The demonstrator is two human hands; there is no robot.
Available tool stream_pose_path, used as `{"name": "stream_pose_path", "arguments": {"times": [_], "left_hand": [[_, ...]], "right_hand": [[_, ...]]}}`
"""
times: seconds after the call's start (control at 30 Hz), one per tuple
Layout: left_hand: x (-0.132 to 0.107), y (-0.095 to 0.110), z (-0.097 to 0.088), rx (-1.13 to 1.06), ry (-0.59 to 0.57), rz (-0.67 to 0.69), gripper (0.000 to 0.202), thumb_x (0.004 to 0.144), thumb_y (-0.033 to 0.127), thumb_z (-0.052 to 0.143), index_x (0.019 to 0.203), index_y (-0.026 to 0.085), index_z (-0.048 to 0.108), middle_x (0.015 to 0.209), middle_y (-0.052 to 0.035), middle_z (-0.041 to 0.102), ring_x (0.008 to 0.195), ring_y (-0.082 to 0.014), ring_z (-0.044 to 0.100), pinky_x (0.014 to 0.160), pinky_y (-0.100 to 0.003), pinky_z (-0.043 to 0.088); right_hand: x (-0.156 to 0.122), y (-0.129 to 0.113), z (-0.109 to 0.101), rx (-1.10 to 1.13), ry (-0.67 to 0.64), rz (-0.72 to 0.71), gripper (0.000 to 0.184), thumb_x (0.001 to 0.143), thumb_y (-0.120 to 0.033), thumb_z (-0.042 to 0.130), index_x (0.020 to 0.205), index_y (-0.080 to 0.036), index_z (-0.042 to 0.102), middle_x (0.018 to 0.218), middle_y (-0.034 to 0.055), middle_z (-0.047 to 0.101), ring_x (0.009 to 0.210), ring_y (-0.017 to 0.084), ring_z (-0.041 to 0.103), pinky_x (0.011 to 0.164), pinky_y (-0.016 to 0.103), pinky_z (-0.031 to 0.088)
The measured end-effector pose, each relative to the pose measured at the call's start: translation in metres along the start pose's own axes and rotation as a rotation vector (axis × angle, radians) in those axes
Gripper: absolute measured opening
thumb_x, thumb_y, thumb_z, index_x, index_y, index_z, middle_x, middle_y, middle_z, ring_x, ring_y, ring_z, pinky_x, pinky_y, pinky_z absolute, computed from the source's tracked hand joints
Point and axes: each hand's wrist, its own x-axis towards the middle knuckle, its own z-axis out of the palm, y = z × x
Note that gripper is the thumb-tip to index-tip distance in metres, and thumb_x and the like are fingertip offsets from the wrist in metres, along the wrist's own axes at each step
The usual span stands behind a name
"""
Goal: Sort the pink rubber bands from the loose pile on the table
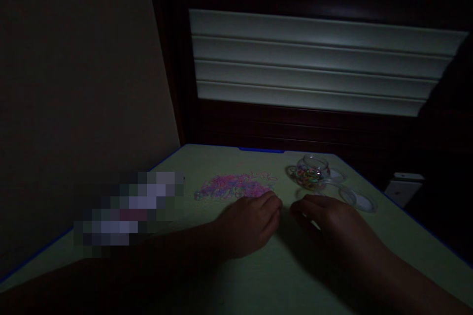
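Super dim here, but the little pink and purple bands [236, 187] lie in a messy pile on the table [266, 283], just beyond the left hand [251, 224]. That one's curled mostly closed, the right hand [327, 211] is loosely bent with fingertips near it, can't tell if either's holding anything. Open jar [318, 166] of colourful loops sits far right

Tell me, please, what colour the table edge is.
The table edge is blue, showing best at the far side in the head view.
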Motion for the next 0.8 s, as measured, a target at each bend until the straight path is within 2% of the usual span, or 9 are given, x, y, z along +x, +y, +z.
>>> {"name": "stream_pose_path", "arguments": {"times": [0.13,0.47,0.8], "left_hand": [[0.0007,0.0003,-0.0004,-0.003,0.0,-0.011,0.014,0.087,0.02,0.031,0.093,0.017,0.043,0.088,-0.0027,0.051,0.072,-0.014,0.051,0.063,-0.026,0.041],[0.0007,-0.0001,-0.0003,-0.013,0.002,-0.017,0.015,0.088,0.021,0.03,0.095,0.017,0.043,0.088,-0.0022,0.051,0.072,-0.0134,0.051,0.063,-0.025,0.041],[0.0004,-0.0001,0.0007,-0.01,-0.013,-0.036,0.015,0.089,0.023,0.03,0.096,0.017,0.043,0.09,-0.0026,0.051,0.075,-0.0146,0.051,0.066,-0.027,0.041]], "right_hand": [[-0.0007,0.0006,-0.0009,-0.006,0.001,0.007,0.018,0.075,-0.009,0.043,0.08,-0.019,0.057,0.072,0.0013,0.056,0.066,0.013,0.052,0.06,0.024,0.035],[-0.0006,0.0015,-0.0009,-0.029,-0.008,0.016,0.018,0.081,-0.013,0.039,0.079,-0.02,0.055,0.071,0.0005,0.055,0.066,0.013,0.051,0.06,0.025,0.034],[-0.0002,0.0028,-0.0067,-0.256,0.056,-0.005,0.014,0.078,-0.011,0.045,0.069,-0.02,0.051,0.066,-0.0008,0.053,0.061,0.014,0.049,0.055,0.025,0.03]]}}
